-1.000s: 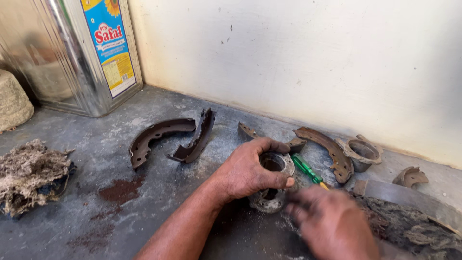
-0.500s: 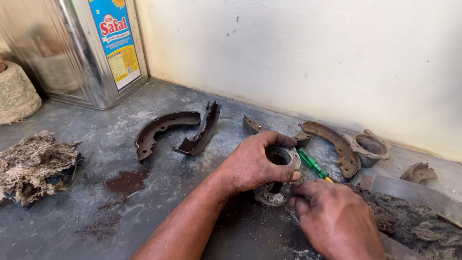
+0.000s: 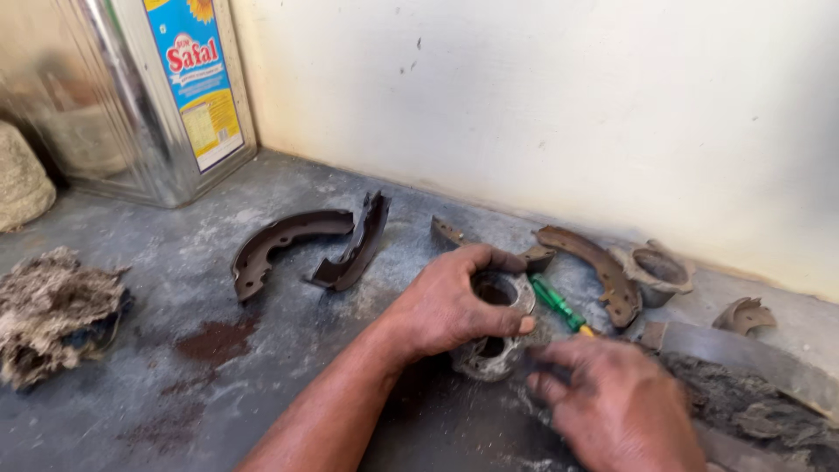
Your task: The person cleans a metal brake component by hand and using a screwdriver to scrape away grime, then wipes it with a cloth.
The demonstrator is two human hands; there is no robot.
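Observation:
My left hand (image 3: 446, 301) grips a round, hollow metal hub part (image 3: 494, 325) that stands on the grey concrete floor; thumb and fingers wrap its upper rim. My right hand (image 3: 612, 406) rests low beside the part's right base, fingers curled toward it, and whether they hold anything is hidden. A green-handled screwdriver (image 3: 559, 304) lies just behind the part, touching neither hand.
Two dark curved brake shoes (image 3: 280, 240) (image 3: 358, 245) lie to the left, a rusty brake shoe (image 3: 594, 267) and a metal cup-shaped piece (image 3: 655, 271) at the back right. A shiny tin can (image 3: 140, 96) stands at far left, a dirty rag wad (image 3: 52, 310) nearer. Debris lies at right.
My right hand moved in from the right toward the base of the hub part and settled there. My left hand stays gripping the part. The camera view shifted slightly.

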